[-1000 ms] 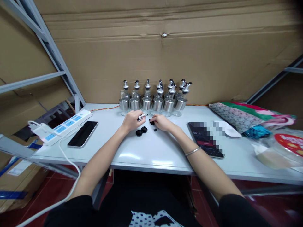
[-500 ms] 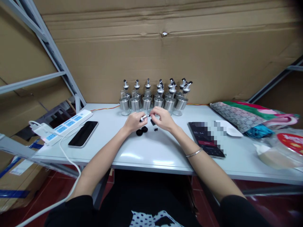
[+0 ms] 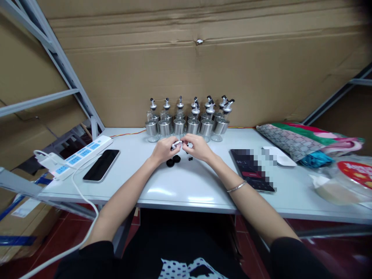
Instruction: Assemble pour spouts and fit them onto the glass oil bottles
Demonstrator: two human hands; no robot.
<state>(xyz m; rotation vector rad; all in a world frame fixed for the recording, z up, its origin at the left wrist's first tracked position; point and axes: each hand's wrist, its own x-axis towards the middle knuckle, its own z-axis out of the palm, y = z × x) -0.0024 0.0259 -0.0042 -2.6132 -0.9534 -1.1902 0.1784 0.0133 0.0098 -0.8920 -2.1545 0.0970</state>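
Note:
My left hand [image 3: 162, 150] is closed on a small silver pourer spout [image 3: 175, 144], held just above the white table [image 3: 192, 186]. My right hand [image 3: 197, 147] meets it from the right, its fingers pinched on a small black piece at the spout's end. Two black round stoppers [image 3: 173, 160] lie on the table under my hands, and tiny black bits [image 3: 190, 158] lie beside them. Behind my hands stands a row of several glass bottles with steel bands and pourer tops [image 3: 188, 122].
A black phone [image 3: 101, 164] and a white and blue power strip [image 3: 77, 154] with a cable lie on the left. On the right are a dark tablet [image 3: 251, 170], a white mouse-like object [image 3: 280, 159], folded patterned cloth [image 3: 302, 141] and plastic bags [image 3: 343, 182]. A cardboard wall stands behind.
My right hand lifted off the table with a small black piece and came up against the spout in my left hand. Both hands now meet slightly higher and closer to the bottles.

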